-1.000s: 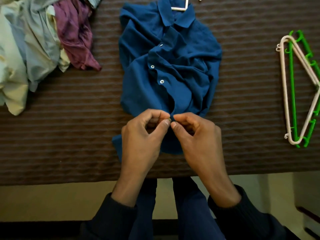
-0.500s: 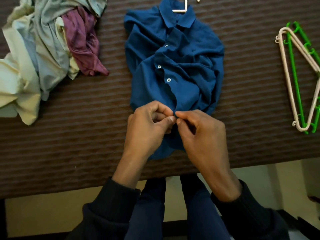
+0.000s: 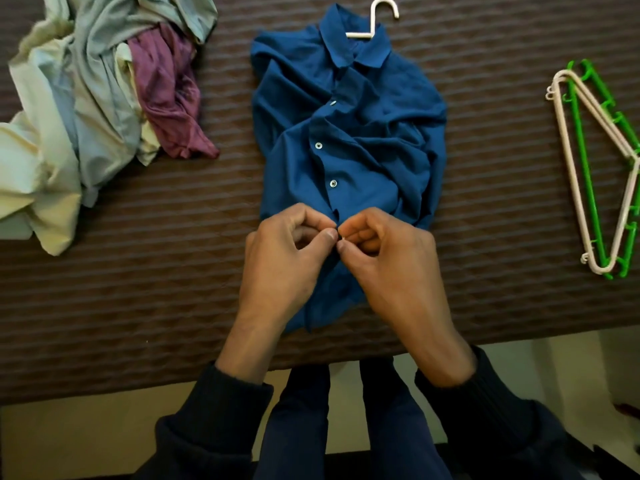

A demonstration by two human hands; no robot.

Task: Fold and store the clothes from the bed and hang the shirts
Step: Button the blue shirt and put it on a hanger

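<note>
a blue shirt [image 3: 349, 140] lies rumpled on the bed [image 3: 173, 271], collar away from the person, with a white hanger [image 3: 372, 20] tucked in at the neck and its hook poking out past the collar. three buttons show down the front placket.

both hands meet at the lower part of the placket. the left hand [image 3: 284, 261] has its fingers curled, thumb and forefinger pinched on the shirt's edge. the right hand [image 3: 388, 265] is curled too, its fingertips pinching the facing edge, so the two hands touch tip to tip. a small pale spot, perhaps a button, shows between them; it is too small to be sure.

a pile of clothes [image 3: 86, 109], pale yellow, grey-blue and purple, sits at the far left of the bed, apart from the shirt. two spare hangers [image 3: 595, 168], one cream and one green, lie stacked at the right, well apart from the shirt.

dark sleeves and dark trousers show at the near edge of the bed.
</note>
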